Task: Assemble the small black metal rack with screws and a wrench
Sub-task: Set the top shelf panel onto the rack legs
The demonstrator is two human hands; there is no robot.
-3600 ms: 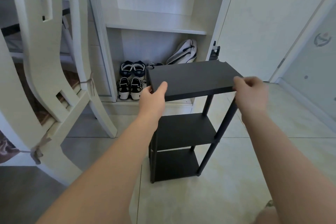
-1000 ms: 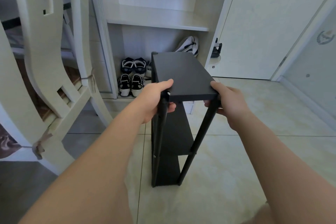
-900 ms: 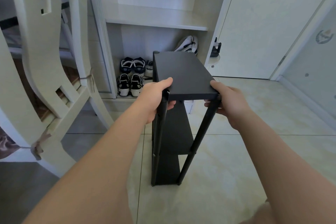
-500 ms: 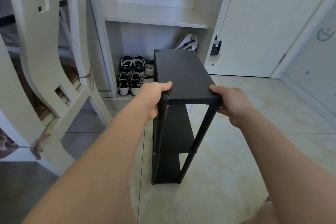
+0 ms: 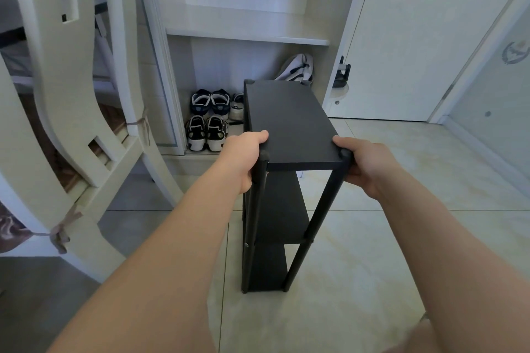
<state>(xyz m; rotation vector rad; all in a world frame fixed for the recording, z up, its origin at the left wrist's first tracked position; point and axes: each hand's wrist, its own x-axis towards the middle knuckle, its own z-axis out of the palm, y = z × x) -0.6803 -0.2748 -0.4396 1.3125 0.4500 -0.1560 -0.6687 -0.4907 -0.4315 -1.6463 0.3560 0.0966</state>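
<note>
- Left hand (image 5: 243, 157): fingers (image 5: 259, 136) curled round the near-left corner of the rack (image 5: 286, 123), thumb lying on its top board.
- Right hand (image 5: 370, 166): grips the near-right corner, thumb on top beside the post, the other fingers tucked under the edge.
- The rack stands upright on the tiled floor (image 5: 372, 266), three boards, narrow end toward the person.
- Beyond it are shoes (image 5: 206, 132) in an open cupboard (image 5: 243, 28), with a bag (image 5: 296, 67) behind.
- A pale chair (image 5: 71, 94) is at left and a white door (image 5: 415, 37) at right.
</note>
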